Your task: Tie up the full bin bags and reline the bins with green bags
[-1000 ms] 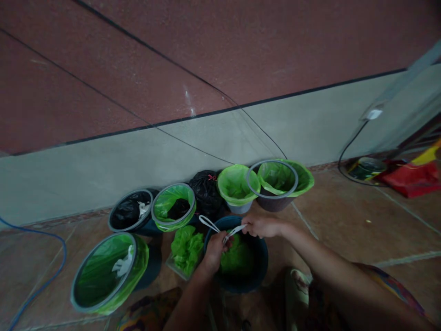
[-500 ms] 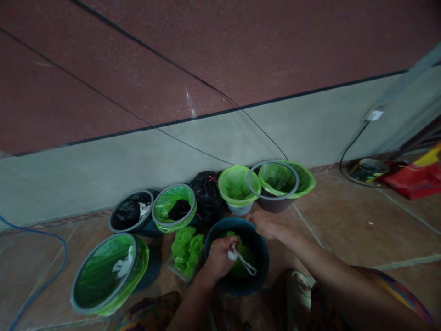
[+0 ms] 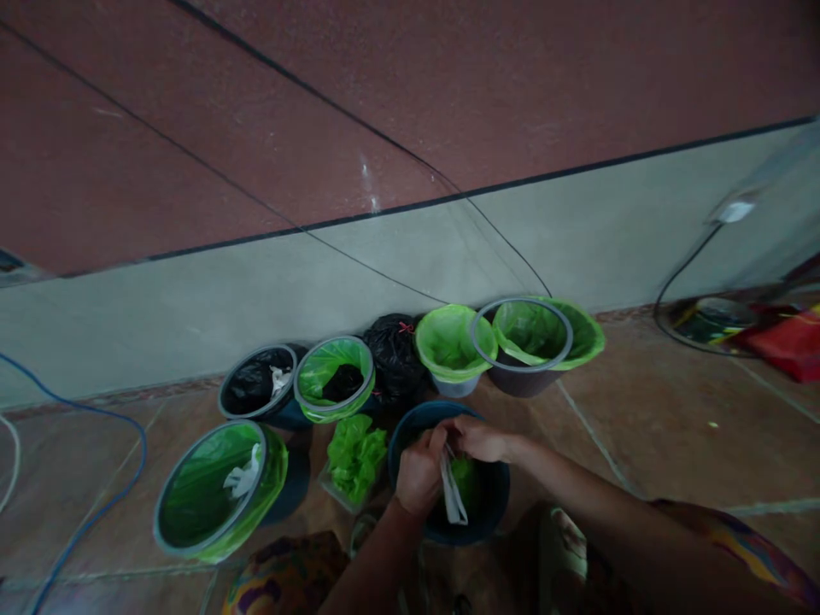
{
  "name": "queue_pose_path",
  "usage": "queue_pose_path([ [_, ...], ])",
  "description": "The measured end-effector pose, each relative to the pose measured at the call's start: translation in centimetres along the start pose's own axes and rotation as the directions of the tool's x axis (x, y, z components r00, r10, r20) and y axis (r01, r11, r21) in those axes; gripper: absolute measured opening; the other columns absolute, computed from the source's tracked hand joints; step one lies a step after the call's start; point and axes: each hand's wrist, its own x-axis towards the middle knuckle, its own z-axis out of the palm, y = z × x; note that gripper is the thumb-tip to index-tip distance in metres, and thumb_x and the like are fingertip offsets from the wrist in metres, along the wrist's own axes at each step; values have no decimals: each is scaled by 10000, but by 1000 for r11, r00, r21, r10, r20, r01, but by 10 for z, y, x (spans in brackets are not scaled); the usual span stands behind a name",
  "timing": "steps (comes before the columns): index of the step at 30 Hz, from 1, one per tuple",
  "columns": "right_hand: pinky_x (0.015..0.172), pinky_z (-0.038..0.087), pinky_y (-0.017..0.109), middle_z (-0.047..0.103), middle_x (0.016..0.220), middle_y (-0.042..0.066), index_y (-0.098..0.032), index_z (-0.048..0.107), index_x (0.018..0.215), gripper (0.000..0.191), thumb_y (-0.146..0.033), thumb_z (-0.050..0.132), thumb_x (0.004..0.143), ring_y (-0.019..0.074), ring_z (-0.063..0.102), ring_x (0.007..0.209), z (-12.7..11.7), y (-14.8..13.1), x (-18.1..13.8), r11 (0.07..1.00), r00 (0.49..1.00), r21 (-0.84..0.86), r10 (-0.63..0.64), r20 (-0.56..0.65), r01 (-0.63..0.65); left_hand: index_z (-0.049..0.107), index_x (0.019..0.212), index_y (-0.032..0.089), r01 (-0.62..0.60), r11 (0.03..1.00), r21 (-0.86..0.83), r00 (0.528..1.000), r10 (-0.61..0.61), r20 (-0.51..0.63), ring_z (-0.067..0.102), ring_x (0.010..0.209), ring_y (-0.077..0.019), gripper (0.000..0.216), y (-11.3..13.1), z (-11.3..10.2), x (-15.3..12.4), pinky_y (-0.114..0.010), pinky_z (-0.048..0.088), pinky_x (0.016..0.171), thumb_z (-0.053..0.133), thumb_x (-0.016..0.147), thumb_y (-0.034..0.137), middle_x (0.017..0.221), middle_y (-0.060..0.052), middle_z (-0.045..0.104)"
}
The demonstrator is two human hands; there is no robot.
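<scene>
Over a dark blue bin [image 3: 500, 495] in front of me, my left hand [image 3: 418, 474] is closed on a white plastic-looking strip [image 3: 453, 494]. The strip hangs in a loop below the fingers. My right hand [image 3: 480, 440] meets the left at the top of the strip, its fingers pinched together there; the exact grip is partly hidden. Inside the bin lies bright green plastic [image 3: 467, 480]. Left of the bin, a clear tray [image 3: 346, 497] holds crumpled green bags [image 3: 355, 457].
Green-lined bins [image 3: 221, 538] stand on the left and by the wall, near a black-lined bin [image 3: 225, 401]. A tied black bag [image 3: 392, 354] leans there. Right lie a loose grey ring [image 3: 570, 342] on a bin and a red bag [image 3: 791, 342]. A blue hose [image 3: 125, 500] crosses the floor.
My right hand has moved from the bin's far rim to the left hand, and their fingers now meet at the white strip. The view has shifted slightly.
</scene>
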Motion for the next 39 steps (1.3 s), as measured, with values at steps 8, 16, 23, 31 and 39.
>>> queue_pose_path([
  [8, 535, 440, 196, 629, 779, 1, -171, 677, 943, 252, -115, 511, 763, 125, 576, 700, -3, -10, -6, 987, 988, 58, 153, 6, -153, 643, 798, 199, -47, 992, 117, 984, 66, -167, 609, 782, -168, 236, -1, -2, -1, -277, 424, 717, 479, 968, 203, 838, -57, 663],
  [16, 837, 466, 302, 657, 1101, 120, -151, 667, 939, 200, -133, 474, 891, 220, 629, 963, -2, -36, -16, 753, 926, -657, -220, -306, -38, 673, 836, 187, 85, 993, -76, 980, -97, -171, 619, 783, -152, 246, -5, 2, 3, -259, 438, 717, 459, 957, 175, 849, -57, 658],
  [23, 855, 488, 366, 646, 1213, 243, -76, 681, 1061, 337, -28, 379, 921, 311, 624, 1064, -25, -32, -19, 694, 877, -630, 3, -481, -348, 668, 824, 204, 125, 983, -138, 980, -144, -139, 628, 829, -151, 241, -4, 1, 3, -252, 452, 773, 477, 970, 219, 852, -51, 669],
  [31, 832, 506, 363, 721, 1052, 174, -126, 716, 1024, 338, -277, 416, 991, 277, 667, 993, -28, -37, -22, 745, 859, -539, 88, -505, -393, 656, 850, 206, 192, 978, -88, 967, -203, -155, 626, 798, -150, 233, -7, 3, 1, -247, 443, 733, 462, 977, 230, 866, -49, 664],
  [39, 475, 311, 216, 557, 579, -12, -166, 659, 676, 265, -323, 586, 876, 91, 443, 504, 13, -15, 6, 968, 914, 124, 248, -321, -219, 657, 889, 203, 129, 991, -27, 990, -130, -45, 619, 786, -158, 246, 1, 0, 2, -259, 406, 693, 431, 981, 232, 877, -60, 659],
])
